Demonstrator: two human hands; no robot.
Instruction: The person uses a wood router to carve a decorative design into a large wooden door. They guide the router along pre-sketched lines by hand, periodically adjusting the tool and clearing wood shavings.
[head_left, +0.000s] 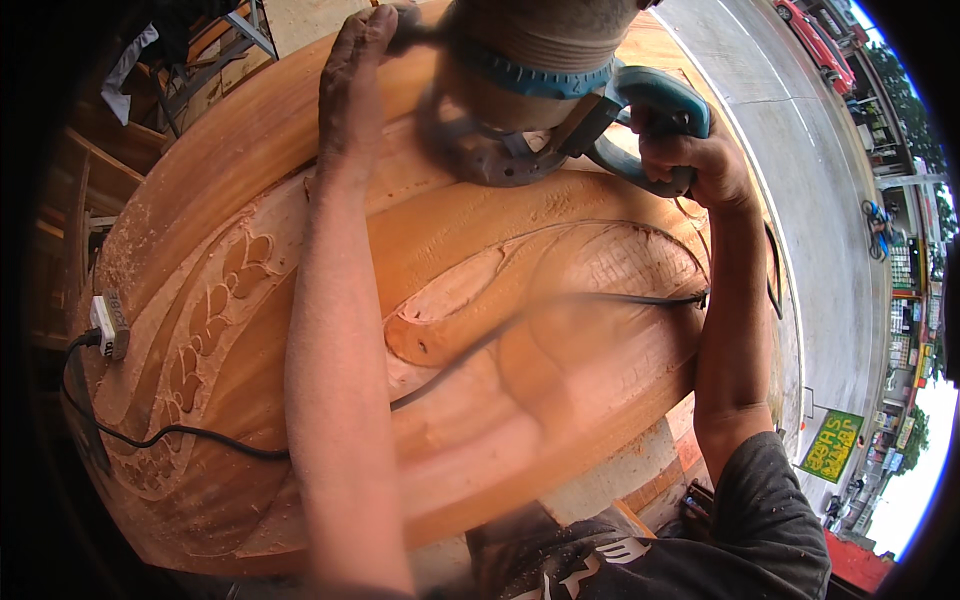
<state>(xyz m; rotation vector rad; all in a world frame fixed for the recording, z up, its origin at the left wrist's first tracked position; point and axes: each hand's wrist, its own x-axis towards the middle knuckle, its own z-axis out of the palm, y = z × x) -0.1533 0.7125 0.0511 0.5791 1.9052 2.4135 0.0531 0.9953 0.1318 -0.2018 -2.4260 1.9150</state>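
A wood router [530, 95] with a grey body, a blue-green ring and a dark base stands on a large carved wooden panel [440, 340]. At its left side my left hand [355, 65] is closed round the dark side knob. My right hand [695, 160] wraps round the blue-green loop handle on the other side. The panel's surface has shallow recesses, leaf-like outlines and a long teardrop shape. The cutting bit is hidden or blurred inside the base.
A black cord [470, 350] crosses the panel under my left forearm to a white socket block [107, 327] at the left edge. Wood shavings lie on the panel. Timber frames stand at the left. A paved road [790, 110], a red car [815, 40] and a green sign [832, 445] are at the right.
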